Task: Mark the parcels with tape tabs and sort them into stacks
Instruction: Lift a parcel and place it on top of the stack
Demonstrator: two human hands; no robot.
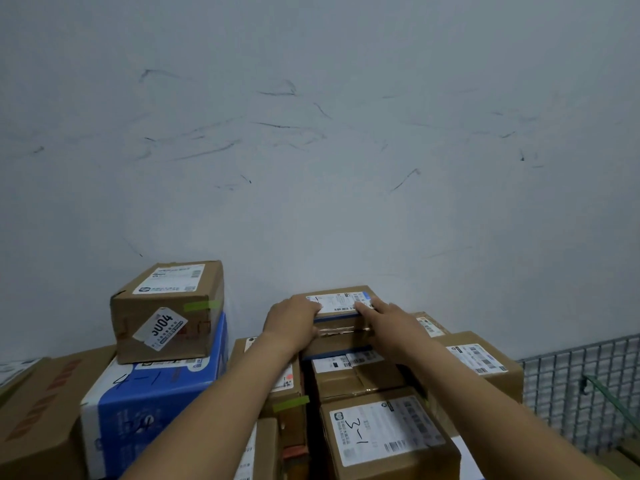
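A small brown parcel [341, 327] with blue edge tape and a white label sits on top of the middle stack against the wall. My left hand [292, 318] grips its left end, fingers on the top and thumb on the front face. My right hand [381, 315] lies on its right end with fingers stretched over the label. To the left, a brown parcel [166, 313] with a green tape tab [201, 305] rests on a blue and white carton [152, 403]. Another green tab [290, 403] sticks to a parcel below my left arm.
A parcel marked "3-1" [388, 434] stands in front at the bottom. More brown parcels lie at the right [485, 365] and far left [38, 410]. A wire mesh cage wall [581, 386] is at the right edge. The scuffed white wall [311, 150] rises directly behind the stacks.
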